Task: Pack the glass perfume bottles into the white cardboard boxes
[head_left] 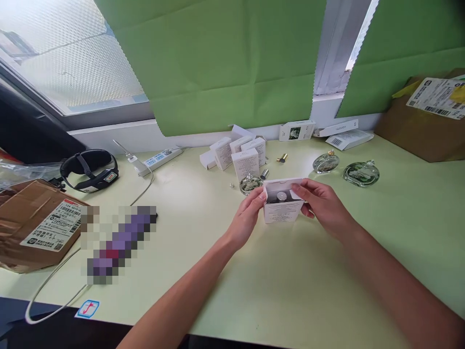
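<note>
Left hand [249,213] and right hand [321,203] gripped a small white box [282,211] from either side, mid-table, with its top flap open over a silver cap [281,196]. The work seemed to be at that flap, and tucking it would need one fingertip free. A glass bottle [250,183] lay at 11 o'clock from the box, with upright boxes [245,162] beyond it.

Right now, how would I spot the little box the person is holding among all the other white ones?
Start at the pale green table and look in front of the cluster of standing white boxes. The held box sits between the left hand and right hand. Unlike the others, its top flap is open, showing a round silver cap inside.
</note>
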The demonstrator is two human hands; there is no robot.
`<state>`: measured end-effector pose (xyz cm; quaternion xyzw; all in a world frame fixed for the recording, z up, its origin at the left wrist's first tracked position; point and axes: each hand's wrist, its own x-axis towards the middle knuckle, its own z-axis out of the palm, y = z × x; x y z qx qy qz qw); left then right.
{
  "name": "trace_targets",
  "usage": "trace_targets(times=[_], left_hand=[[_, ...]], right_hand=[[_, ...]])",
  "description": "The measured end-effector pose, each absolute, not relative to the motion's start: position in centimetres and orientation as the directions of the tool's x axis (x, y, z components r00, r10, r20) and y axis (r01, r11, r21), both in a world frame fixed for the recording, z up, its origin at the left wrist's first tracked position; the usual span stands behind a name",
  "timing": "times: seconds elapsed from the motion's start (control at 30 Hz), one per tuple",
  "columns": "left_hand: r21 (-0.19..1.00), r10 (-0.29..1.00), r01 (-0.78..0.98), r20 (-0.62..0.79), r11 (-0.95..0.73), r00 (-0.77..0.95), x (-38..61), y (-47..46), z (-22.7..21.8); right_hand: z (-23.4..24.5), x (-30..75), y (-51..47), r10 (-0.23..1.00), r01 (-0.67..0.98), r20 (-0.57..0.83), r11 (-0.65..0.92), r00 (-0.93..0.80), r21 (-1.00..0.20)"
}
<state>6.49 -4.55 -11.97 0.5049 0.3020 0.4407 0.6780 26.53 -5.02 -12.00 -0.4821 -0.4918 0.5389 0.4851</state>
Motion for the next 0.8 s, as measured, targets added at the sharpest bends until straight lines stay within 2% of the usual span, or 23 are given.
trace_targets(times=[0.17,0.47,0.6,0.8], left_hand=[[0.95,0.895,-0.29,0.023,0.12,0.445,6.7,-4.7,-12.1],[0.976,0.914,-0.211,0.038,0.053,0.403,6.4,-4.5,-11.8],[0.987,0.922,-0.158,0.047,0.015,0.385,6.4,-4.5,-11.7],[0.99,0.928,-0.143,0.052,0.002,0.368,6.4,-4.6,-11.6]], right_hand=[[-12.0,26.2,-5.1,1.0,-0.06,-0.019,-0.02,-0.013,-0.998],[-11.4,26.6,-5.2,0.993,-0.047,-0.024,-0.029,-0.113,-0.998],[-11.2,26.8,-5.3,0.995,-0.081,0.029,0.021,-0.099,-0.996],[-10.9,26.9,-5.6,0.995,-0.037,0.046,0.043,-0.084,-0.998]])
